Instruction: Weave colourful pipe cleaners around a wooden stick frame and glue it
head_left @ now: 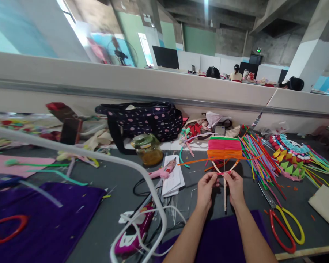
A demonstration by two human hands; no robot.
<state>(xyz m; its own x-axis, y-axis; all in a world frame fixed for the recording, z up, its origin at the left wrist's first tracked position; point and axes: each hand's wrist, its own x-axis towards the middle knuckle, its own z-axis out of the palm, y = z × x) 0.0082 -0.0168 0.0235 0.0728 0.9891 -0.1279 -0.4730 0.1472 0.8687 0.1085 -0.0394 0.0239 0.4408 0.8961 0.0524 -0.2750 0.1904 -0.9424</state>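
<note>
Over the dark table, both hands work at a small woven piece (224, 148) with pink and orange bands and a green top edge. Below the bands, pale wrapped sticks meet in a Y shape, and a long orange pipe cleaner (192, 161) crosses the piece and sticks out on both sides. My left hand (207, 183) is closed, fingertips pinching a short red strand, probably pipe cleaner, at the point where the sticks meet. My right hand (234, 183) pinches the other end of that strand. A pale stem (225, 195) hangs between the hands.
Scissors (286, 223) with red and yellow handles lie at the right, below loose pipe cleaners (259, 153). A purple glue gun (137, 233), a white cable and a glass jar (146, 149) stand left of my arms. Behind, a dotted bag (150, 118) leans on the partition.
</note>
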